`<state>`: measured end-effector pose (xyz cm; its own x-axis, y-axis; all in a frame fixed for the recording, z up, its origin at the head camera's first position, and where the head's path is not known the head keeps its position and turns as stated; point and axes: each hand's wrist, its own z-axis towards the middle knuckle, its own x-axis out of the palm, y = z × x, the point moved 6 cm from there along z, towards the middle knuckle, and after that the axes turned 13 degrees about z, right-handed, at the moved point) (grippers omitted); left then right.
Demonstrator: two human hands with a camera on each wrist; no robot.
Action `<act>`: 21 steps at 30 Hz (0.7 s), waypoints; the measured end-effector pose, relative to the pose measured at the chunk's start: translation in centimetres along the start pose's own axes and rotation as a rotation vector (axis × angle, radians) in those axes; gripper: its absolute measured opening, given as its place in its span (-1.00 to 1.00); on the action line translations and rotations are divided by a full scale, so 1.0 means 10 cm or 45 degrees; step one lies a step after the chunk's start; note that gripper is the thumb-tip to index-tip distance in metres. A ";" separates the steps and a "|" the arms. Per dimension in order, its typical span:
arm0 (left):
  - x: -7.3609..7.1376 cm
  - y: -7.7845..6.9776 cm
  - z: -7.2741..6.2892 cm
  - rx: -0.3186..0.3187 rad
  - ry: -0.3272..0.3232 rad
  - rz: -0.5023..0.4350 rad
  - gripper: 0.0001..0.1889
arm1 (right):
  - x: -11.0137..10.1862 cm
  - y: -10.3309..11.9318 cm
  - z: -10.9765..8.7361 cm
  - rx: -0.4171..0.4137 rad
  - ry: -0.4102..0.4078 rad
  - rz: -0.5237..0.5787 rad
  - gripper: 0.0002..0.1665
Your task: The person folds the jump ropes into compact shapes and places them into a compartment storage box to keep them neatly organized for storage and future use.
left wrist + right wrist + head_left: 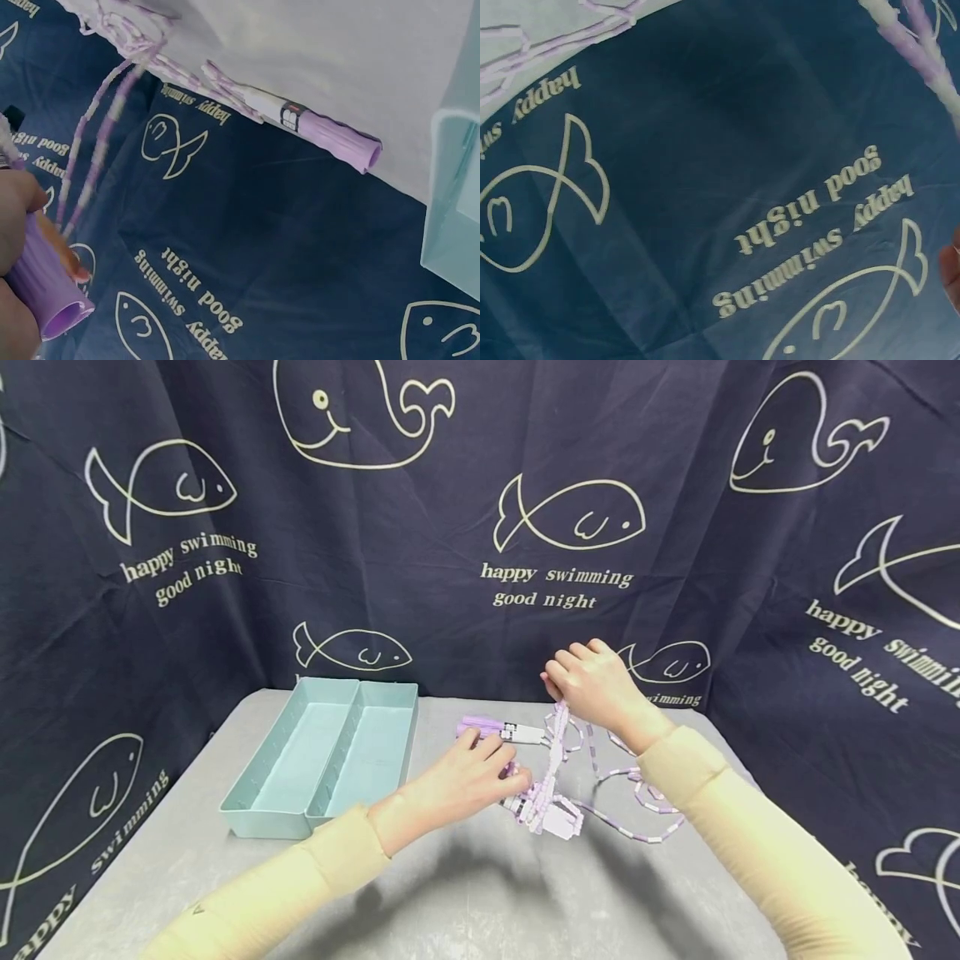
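A purple and white beaded jump rope (637,837) is spread between both hands and the table. My left hand (468,778) grips one of its purple handles (54,289), whose hollow end shows in the left wrist view. Raised above the table, my right hand (596,689) holds a few strands of the rope (557,747), which run down taut towards the left hand. The second handle (486,727), purple and white with a black label, lies on the table beyond the left fingers. In the right wrist view only a bit of the right hand (951,274) appears, below beaded strands (911,45).
To the left stands a light teal tray (262,822) with two long compartments. Loose loops of rope (652,797) lie on the grey table (465,902) at the right. A dark blue curtain (420,543) with fish drawings surrounds the table's back and sides.
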<state>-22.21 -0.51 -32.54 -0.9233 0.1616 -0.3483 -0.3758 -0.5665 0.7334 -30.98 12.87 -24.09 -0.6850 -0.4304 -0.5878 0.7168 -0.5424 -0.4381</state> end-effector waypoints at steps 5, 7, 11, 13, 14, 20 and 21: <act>-0.07 -0.05 0.00 0.045 -0.100 -0.005 -0.71 | 0.08 -0.13 -0.13 0.035 0.041 0.014 -0.70; -0.09 -0.05 0.00 0.045 -0.112 -0.024 -0.76 | 0.12 -0.17 -0.20 0.053 0.062 0.020 -0.73; -0.15 0.01 0.01 -0.029 -0.127 -0.104 -0.79 | 0.23 -0.17 -0.33 0.044 0.122 0.042 -0.78; -0.17 0.06 0.02 -0.087 -0.137 -0.166 -0.77 | 0.29 -0.15 -0.39 0.030 0.161 0.053 -0.81; -0.17 0.08 0.02 -0.113 -0.141 -0.193 -0.77 | 0.32 -0.14 -0.43 0.028 0.183 0.061 -0.82; -0.20 0.14 0.00 -0.206 -0.119 -0.298 -0.77 | 0.44 -0.09 -0.55 0.042 0.239 0.106 -0.90; -0.20 0.14 -0.01 -0.216 -0.119 -0.309 -0.77 | 0.46 -0.07 -0.56 0.038 0.242 0.112 -0.90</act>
<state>-20.86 -1.73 -30.90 -0.8143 0.3779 -0.4405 -0.5751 -0.6275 0.5249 -33.95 15.29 -30.28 -0.5809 -0.3352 -0.7418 0.7669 -0.5307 -0.3608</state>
